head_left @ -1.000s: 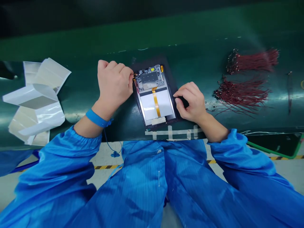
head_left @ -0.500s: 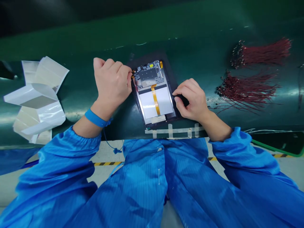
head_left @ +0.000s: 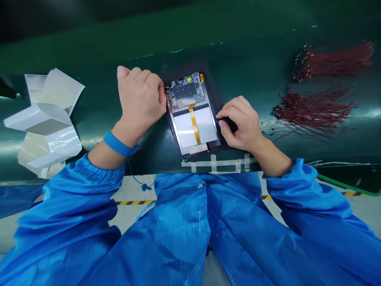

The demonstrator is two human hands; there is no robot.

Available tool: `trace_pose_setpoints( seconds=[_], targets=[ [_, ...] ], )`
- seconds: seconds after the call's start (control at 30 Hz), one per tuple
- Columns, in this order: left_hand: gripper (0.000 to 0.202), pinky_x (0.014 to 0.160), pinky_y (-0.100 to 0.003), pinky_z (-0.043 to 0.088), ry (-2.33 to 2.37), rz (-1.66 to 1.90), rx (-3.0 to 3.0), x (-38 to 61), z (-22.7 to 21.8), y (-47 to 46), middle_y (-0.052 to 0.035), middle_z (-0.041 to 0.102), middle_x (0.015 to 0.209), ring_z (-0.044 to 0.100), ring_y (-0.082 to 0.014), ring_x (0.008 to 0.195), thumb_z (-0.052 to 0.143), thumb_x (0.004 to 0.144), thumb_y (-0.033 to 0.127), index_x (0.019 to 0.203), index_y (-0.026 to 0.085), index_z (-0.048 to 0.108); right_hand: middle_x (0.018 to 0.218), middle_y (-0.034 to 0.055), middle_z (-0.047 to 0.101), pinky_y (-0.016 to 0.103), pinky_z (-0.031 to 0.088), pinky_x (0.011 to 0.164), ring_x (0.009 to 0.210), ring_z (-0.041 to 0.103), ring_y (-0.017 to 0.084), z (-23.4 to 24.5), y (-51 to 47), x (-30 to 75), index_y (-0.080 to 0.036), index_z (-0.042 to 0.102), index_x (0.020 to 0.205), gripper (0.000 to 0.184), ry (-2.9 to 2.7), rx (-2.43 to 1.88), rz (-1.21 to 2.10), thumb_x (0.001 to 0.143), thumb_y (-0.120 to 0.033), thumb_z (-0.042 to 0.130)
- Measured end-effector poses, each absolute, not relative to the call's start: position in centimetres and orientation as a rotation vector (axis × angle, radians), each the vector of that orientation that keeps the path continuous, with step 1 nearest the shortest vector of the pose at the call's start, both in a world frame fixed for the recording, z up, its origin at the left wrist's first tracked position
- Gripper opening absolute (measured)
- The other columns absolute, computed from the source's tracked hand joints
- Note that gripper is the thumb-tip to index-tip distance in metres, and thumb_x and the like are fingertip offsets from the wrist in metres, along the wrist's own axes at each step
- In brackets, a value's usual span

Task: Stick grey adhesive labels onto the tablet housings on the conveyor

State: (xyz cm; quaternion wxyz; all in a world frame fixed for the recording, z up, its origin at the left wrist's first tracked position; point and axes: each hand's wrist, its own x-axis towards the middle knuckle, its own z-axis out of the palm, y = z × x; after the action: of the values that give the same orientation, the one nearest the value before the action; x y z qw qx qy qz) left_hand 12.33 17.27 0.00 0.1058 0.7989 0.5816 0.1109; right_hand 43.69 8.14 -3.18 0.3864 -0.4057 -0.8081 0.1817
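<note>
An opened tablet (head_left: 193, 119) lies back-up on a dark mat on the green belt, showing a circuit board at its far end, a white battery and an orange flat cable. My left hand (head_left: 139, 99) is closed in a fist at the tablet's far left corner, fingertips pinched on something small I cannot make out. My right hand (head_left: 241, 123) is curled and grips the tablet's right edge. A blue wrist strap (head_left: 117, 143) circles my left wrist.
Folded white plastic sheets (head_left: 47, 123) lie at the left on the green belt (head_left: 253, 67). Two bundles of dark red wires (head_left: 315, 107) lie at the right. White tape marks (head_left: 220, 162) line the belt's near edge. Blue sleeves and lap fill the foreground.
The view has shifted slightly, so everything sits a little higher in the picture. Both hands stay at the same places on the tablet.
</note>
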Motion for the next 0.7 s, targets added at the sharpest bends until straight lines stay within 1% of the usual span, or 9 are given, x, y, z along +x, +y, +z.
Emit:
trace_pose_setpoints(
  seconds=[0.1,0.2,0.33,0.43,0.5,0.57,0.63,0.7],
  targets=[
    [0.022,0.121,-0.062,0.023,1.707,0.378,2.381,12.3,-0.4,17.2,-0.0085,0.070,0.115,0.049,-0.0298,0.123,0.058,0.104,0.041,0.106,0.019,0.062,0.098,0.0069,0.064,0.056,0.053,0.091,0.091,0.059,0.026,-3.1,8.1,43.7,-0.025,0.063,0.102,0.015,-2.048,-1.027,0.437,0.099,-0.034,0.052],
    [0.017,0.118,-0.061,0.024,1.805,0.409,2.367,12.2,-0.6,16.8,-0.0064,0.069,0.110,0.051,-0.0272,0.115,0.058,0.104,0.036,0.103,0.020,0.060,0.098,0.0073,0.064,0.057,0.053,0.094,0.092,0.060,0.027,-3.1,8.1,43.7,-0.025,0.064,0.103,0.015,-2.043,-1.028,0.440,0.099,-0.035,0.053],
    [0.011,0.106,-0.057,0.034,1.999,0.521,2.387,10.7,-0.2,15.8,-0.0045,0.067,0.100,0.053,-0.0247,0.100,0.059,0.101,0.030,0.099,0.020,0.061,0.099,0.0072,0.064,0.058,0.053,0.096,0.094,0.061,0.027,-3.1,8.1,43.8,-0.026,0.065,0.105,0.016,-2.040,-1.032,0.446,0.098,-0.035,0.054],
    [0.013,0.099,-0.054,0.037,2.139,0.554,2.323,8.2,-0.1,15.6,-0.0040,0.064,0.094,0.052,-0.0239,0.093,0.061,0.098,0.031,0.100,0.019,0.062,0.098,0.0069,0.065,0.056,0.054,0.093,0.092,0.061,0.027,-3.0,8.1,43.7,-0.026,0.065,0.104,0.014,-2.027,-1.031,0.433,0.097,-0.034,0.056],
    [0.015,0.101,-0.054,0.036,2.215,0.477,2.257,6.2,-0.3,15.9,-0.0049,0.064,0.096,0.052,-0.0247,0.096,0.059,0.099,0.031,0.104,0.018,0.063,0.097,0.0069,0.066,0.055,0.054,0.092,0.091,0.062,0.027,-3.0,8.0,43.7,-0.026,0.065,0.103,0.013,-2.027,-1.033,0.436,0.096,-0.033,0.057],
    [0.016,0.105,-0.053,0.032,2.273,0.352,2.198,4.6,-0.7,16.4,-0.0051,0.065,0.103,0.051,-0.0253,0.103,0.060,0.099,0.031,0.106,0.017,0.063,0.097,0.0070,0.066,0.055,0.054,0.091,0.091,0.062,0.027,-2.9,8.0,43.7,-0.026,0.065,0.102,0.012,-2.029,-1.036,0.444,0.095,-0.032,0.057],
    [0.017,0.109,-0.054,0.026,2.310,0.270,2.158,3.3,-1.3,17.0,-0.0046,0.065,0.110,0.049,-0.0259,0.109,0.061,0.099,0.032,0.107,0.017,0.061,0.097,0.0073,0.067,0.055,0.054,0.090,0.091,0.062,0.027,-2.9,8.0,43.7,-0.025,0.065,0.102,0.012,-2.027,-1.037,0.444,0.095,-0.032,0.058],
    [0.019,0.110,-0.054,0.022,2.296,0.263,2.174,2.2,-2.0,17.6,-0.0047,0.065,0.112,0.046,-0.0273,0.112,0.062,0.098,0.036,0.105,0.018,0.060,0.098,0.0075,0.067,0.054,0.054,0.088,0.090,0.061,0.027,-2.9,8.0,43.7,-0.025,0.065,0.102,0.011,-2.025,-1.033,0.428,0.095,-0.031,0.059]
  ],
)
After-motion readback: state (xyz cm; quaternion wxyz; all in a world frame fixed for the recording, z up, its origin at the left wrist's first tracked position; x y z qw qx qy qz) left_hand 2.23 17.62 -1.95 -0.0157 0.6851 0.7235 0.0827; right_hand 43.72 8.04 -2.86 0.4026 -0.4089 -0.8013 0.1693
